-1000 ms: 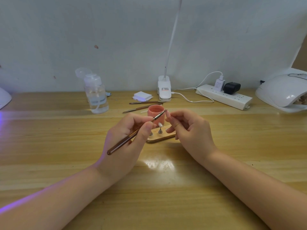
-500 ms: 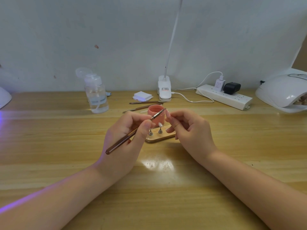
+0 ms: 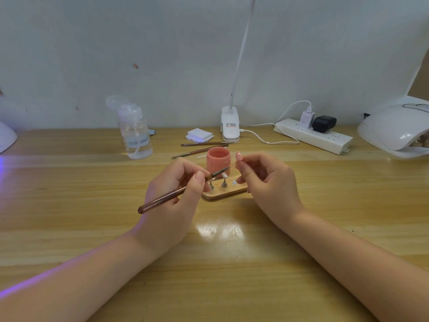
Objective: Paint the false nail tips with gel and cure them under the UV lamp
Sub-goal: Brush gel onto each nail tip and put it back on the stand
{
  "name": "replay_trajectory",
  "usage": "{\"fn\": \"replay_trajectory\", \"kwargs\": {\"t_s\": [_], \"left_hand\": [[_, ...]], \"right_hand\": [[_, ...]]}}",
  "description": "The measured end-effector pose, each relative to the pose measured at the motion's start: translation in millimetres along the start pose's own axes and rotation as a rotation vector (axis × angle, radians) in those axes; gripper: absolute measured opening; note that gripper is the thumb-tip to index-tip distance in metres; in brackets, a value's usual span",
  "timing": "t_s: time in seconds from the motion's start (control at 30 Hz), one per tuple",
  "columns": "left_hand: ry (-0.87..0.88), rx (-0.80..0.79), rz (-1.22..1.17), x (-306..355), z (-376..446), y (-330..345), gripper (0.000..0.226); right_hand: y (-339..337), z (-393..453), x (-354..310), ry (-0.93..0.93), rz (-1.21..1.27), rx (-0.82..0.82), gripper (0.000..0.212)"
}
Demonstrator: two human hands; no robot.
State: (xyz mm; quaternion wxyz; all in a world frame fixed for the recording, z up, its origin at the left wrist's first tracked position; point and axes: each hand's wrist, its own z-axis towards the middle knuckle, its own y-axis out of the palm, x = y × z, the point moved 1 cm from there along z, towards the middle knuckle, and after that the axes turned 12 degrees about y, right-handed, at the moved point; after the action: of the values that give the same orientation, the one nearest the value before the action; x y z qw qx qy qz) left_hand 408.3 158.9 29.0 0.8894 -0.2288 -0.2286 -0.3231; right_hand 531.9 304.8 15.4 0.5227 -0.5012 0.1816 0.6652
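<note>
We have the brush (image 3: 183,190) pinched in our left hand (image 3: 171,205), its tip hanging just over the wooden stand (image 3: 226,192) near the middle of the tabletop (image 3: 69,205). Our right hand (image 3: 267,182) pinches one pink-coated nail tip (image 3: 238,156) between curled thumb and finger, raised beside the pink gel jar (image 3: 218,162). Unpainted tips sit on pegs on the stand. The UV lamp (image 3: 394,129) waits at the far right edge. We judge the risk is smudging: wet gel could touch our fingers or the brush, or the tip could slip from so small a pinch. The loaded brush could also knock the pegged tips over.
</note>
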Motion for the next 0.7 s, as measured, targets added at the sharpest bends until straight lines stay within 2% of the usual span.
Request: {"fn": "replay_trajectory", "kwargs": {"t_s": [0.2,0.43,0.7], "left_hand": [[-0.043,0.043,-0.006,-4.1,0.4,-1.7,0.018],[-0.097,0.073,-0.003,-9.6,0.5,-1.5,0.011],[-0.262,0.128,-0.187,-12.1,4.6,-2.9,0.024]], "right_hand": [[-1.4,-0.5,-2.4,-0.035,-0.033,0.062,0.011],[-1.4,-2.9,-7.4,-0.015,0.024,0.045,0.011],[-0.7,-3.8,-8.5,0.042,-0.047,0.016,0.009]]}}
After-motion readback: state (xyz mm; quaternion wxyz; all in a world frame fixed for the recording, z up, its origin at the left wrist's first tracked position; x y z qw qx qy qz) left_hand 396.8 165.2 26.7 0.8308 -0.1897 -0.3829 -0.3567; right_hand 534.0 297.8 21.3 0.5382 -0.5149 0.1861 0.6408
